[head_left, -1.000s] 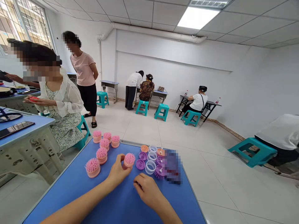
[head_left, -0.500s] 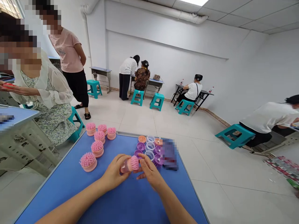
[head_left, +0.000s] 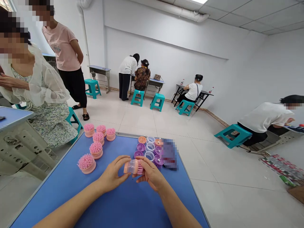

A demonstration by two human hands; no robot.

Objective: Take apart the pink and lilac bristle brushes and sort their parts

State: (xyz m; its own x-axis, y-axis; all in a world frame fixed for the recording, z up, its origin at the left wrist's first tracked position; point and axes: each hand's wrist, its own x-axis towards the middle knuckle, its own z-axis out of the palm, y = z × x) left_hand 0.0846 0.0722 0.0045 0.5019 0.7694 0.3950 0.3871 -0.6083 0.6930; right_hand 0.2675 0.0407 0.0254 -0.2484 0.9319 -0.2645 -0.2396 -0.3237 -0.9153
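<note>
Between my two hands lies a scrub brush (head_left: 132,166) on its side, with an orange end, a see-through middle and pink bristles. The fingers of my left hand (head_left: 111,174) close round its orange end. On the bristle end, my right hand (head_left: 152,173) has its thumb and fingers closed. To the left on the blue table (head_left: 118,202) stand several pink-bristled brushes (head_left: 86,163), bristles up. Beyond my right hand are purple round parts (head_left: 141,147), clear rings (head_left: 149,155) and orange round parts (head_left: 142,139), set close together in rows.
A dark, blurred-out item (head_left: 169,155) lies beside the round parts at the table's right edge. One person (head_left: 47,82) sits at the left near a standing person (head_left: 65,47). Others sit at desks by the wall, with teal stools (head_left: 157,102) around.
The brush has turned in my hands, so its orange end and clear middle now show more. My right hand has moved onto the bristles. The whole view has shifted slightly.
</note>
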